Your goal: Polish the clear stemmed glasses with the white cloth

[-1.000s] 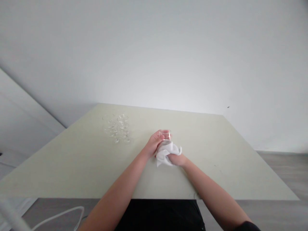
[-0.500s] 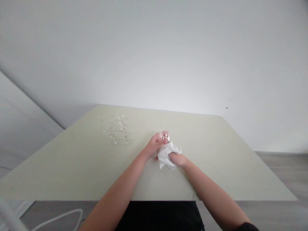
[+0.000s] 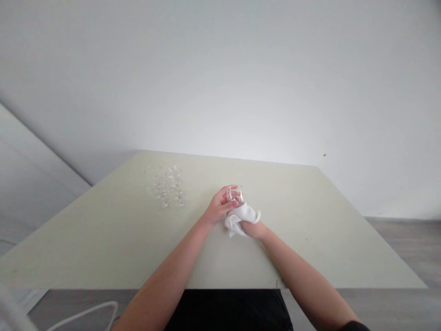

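Note:
Over the middle of the table, my left hand [image 3: 220,203] is closed around a clear drinking glass [image 3: 235,193]. A crumpled white cloth [image 3: 244,212] is in my right hand [image 3: 253,228], pressed against the near end of the glass. The cloth covers most of my right fingers and the lower part of the glass. To the left, several clear glasses [image 3: 167,186] stand grouped together on the table; their outlines are faint against the surface.
The pale green table [image 3: 103,248] reaches back to a white wall [image 3: 220,82]. Below its front edge at the left are a white cable [image 3: 86,310] and a pale pole [image 3: 15,308]. Grey floor [image 3: 406,239] shows at the right.
The cloth has shifted and turned slightly around the glass, its hanging corner now higher. My left fingertips no longer show below the cloth. Both hands stay in nearly the same place.

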The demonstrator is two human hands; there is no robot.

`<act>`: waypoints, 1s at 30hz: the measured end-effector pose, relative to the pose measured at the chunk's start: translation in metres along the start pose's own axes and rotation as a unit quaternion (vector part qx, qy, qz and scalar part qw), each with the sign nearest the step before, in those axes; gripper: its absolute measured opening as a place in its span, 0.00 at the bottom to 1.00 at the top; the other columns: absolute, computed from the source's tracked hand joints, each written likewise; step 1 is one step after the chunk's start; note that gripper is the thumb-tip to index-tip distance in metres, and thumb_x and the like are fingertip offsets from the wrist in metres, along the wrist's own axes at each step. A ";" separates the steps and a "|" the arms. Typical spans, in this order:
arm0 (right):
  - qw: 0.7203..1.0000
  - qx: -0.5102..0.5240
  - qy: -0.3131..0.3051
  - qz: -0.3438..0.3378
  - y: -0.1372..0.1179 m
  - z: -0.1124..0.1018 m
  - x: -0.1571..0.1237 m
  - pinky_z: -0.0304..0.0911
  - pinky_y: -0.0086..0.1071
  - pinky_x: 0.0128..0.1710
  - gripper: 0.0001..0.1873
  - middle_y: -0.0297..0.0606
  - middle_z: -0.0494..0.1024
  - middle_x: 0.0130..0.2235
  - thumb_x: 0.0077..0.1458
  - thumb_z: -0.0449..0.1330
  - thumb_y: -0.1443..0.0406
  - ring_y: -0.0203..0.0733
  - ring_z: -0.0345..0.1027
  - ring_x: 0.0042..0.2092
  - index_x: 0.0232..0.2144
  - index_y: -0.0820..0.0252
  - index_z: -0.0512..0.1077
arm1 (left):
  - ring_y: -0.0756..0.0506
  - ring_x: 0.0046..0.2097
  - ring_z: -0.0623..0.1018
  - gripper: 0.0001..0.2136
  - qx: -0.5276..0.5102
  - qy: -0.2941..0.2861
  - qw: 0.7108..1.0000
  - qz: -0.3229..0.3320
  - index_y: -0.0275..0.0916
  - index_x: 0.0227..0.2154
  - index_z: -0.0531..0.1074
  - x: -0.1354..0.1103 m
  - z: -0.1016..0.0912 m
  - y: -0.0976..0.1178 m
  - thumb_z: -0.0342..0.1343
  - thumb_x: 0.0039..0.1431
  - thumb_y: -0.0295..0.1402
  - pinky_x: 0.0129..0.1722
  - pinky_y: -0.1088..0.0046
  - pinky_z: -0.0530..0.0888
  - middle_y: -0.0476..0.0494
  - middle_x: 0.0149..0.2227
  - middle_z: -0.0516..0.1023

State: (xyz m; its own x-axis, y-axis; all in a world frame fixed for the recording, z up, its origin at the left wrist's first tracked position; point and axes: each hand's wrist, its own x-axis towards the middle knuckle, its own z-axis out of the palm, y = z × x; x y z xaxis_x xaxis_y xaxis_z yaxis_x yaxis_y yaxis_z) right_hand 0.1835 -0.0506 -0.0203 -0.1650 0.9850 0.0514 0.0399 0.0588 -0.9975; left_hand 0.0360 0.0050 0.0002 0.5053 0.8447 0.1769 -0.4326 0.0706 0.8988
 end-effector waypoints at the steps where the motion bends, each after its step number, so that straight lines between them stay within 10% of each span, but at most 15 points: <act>1: 0.998 -0.038 0.038 -0.029 0.002 0.000 0.002 0.58 0.48 0.62 0.16 0.45 0.79 0.45 0.48 0.66 0.55 0.55 0.65 0.59 0.36 0.56 0.75 | 0.44 0.44 0.79 0.33 0.005 0.013 1.000 0.016 0.37 0.53 0.69 0.001 0.001 0.000 0.73 0.42 0.38 0.48 0.67 0.73 0.38 0.45 0.80; 11: 0.967 -0.018 0.253 -0.019 0.020 -0.003 0.016 0.49 0.48 0.66 0.13 0.43 0.76 0.52 0.54 0.57 0.58 0.51 0.62 0.60 0.40 0.56 0.72 | 0.44 0.49 0.78 0.30 -0.010 0.167 0.974 0.153 0.44 0.55 0.67 0.006 -0.010 0.004 0.68 0.49 0.43 0.49 0.67 0.73 0.38 0.53 0.76; 21: 0.956 0.270 0.005 0.111 0.008 0.014 0.016 0.72 0.44 0.41 0.38 0.50 0.81 0.35 0.57 0.38 0.38 0.53 0.77 0.43 0.37 0.60 0.73 | 0.41 0.53 0.76 0.32 -0.056 0.088 0.990 0.092 0.47 0.58 0.63 0.001 0.001 0.001 0.66 0.51 0.45 0.47 0.66 0.75 0.36 0.61 0.69; 30: 0.948 0.263 0.099 0.147 0.024 0.014 0.023 0.74 0.40 0.35 0.22 0.46 0.81 0.35 0.61 0.49 0.49 0.48 0.78 0.37 0.42 0.58 0.71 | 0.41 0.52 0.77 0.34 0.043 0.055 0.989 0.127 0.45 0.55 0.64 0.005 -0.001 -0.004 0.71 0.45 0.38 0.53 0.60 0.72 0.35 0.56 0.73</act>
State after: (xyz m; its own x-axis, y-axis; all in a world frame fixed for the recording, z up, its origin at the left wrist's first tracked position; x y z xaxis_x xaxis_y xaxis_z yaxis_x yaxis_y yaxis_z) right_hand 0.1665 -0.0289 -0.0435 -0.0315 0.9605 -0.2766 -0.4495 -0.2608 -0.8544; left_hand 0.0395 0.0092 -0.0027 0.3018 0.8821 0.3616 -0.4684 -0.1932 0.8621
